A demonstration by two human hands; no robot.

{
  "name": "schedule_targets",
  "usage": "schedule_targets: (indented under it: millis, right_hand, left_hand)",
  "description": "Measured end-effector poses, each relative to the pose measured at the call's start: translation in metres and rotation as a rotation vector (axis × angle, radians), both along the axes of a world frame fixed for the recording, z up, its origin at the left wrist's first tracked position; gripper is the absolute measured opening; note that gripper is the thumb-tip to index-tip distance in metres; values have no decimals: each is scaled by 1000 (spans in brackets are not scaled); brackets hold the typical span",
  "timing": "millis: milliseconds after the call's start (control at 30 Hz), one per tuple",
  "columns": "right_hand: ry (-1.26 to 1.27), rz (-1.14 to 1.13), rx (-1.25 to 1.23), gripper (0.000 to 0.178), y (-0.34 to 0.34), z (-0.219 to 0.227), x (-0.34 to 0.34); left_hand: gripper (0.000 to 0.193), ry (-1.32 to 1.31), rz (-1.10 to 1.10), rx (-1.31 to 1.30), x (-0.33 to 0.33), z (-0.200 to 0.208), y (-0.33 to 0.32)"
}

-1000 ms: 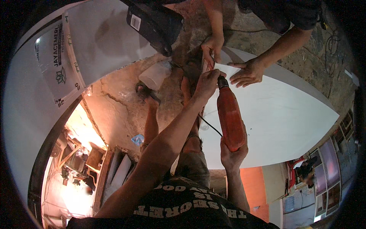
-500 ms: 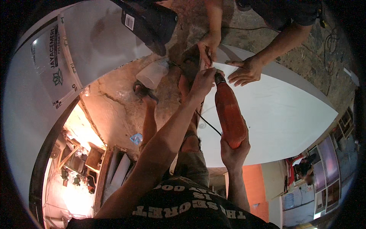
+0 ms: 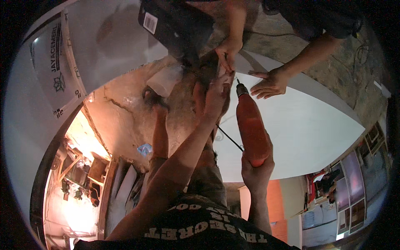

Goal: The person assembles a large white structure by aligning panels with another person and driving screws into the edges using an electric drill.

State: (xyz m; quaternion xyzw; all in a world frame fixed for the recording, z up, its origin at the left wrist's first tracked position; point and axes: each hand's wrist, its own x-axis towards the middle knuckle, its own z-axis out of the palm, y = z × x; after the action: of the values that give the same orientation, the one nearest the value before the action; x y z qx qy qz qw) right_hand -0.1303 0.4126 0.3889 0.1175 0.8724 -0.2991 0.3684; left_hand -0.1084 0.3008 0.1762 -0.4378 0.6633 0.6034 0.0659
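Observation:
My right hand (image 3: pixel 257 162) is wrapped round the rear grip of an orange-red power drill (image 3: pixel 251 125), whose black cord runs off to the left. The drill points away from me, and its thin bit (image 3: pixel 238 80) reaches the far left edge of a large white panel (image 3: pixel 291 133). Whether the bit touches the panel I cannot tell. Along that edge, left of the chuck, my left hand (image 3: pixel 217 98) is closed on the panel's rim. A co-worker's hand (image 3: pixel 228 52) holds the corner just beyond it. Their other hand (image 3: pixel 271 83) lies spread on the panel, right of the bit.
A dark case with a white label (image 3: pixel 175 31) stands at the far side. A translucent white container (image 3: pixel 164 81) and a scrap of blue plastic (image 3: pixel 145 149) are on the floor. Wrapped white sheets (image 3: pixel 104 46) rise at the left. A cable (image 3: pixel 275 34) crosses the far floor.
My left hand has drawn back from the drill's tip to the panel's edge, leaving the bit in sight. The drill has shifted slightly toward me. The co-worker's hands stay about where they were.

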Motion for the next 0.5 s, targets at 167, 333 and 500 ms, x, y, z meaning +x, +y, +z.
schedule_targets:
  millis: [167, 333, 500]
  right_hand:
    - [29, -50, -1, 29, 20, -6, 5]
    - [-46, -77, 38, 17, 33, -7, 8]
    - [8, -55, 34, 24, 33, -6, 6]
  left_hand:
    - [22, 125, 754, 949, -9, 17, 9]
    - [24, 92, 496, 755, 8, -9, 8]
    - [28, -54, -175, 178, 8, -9, 8]
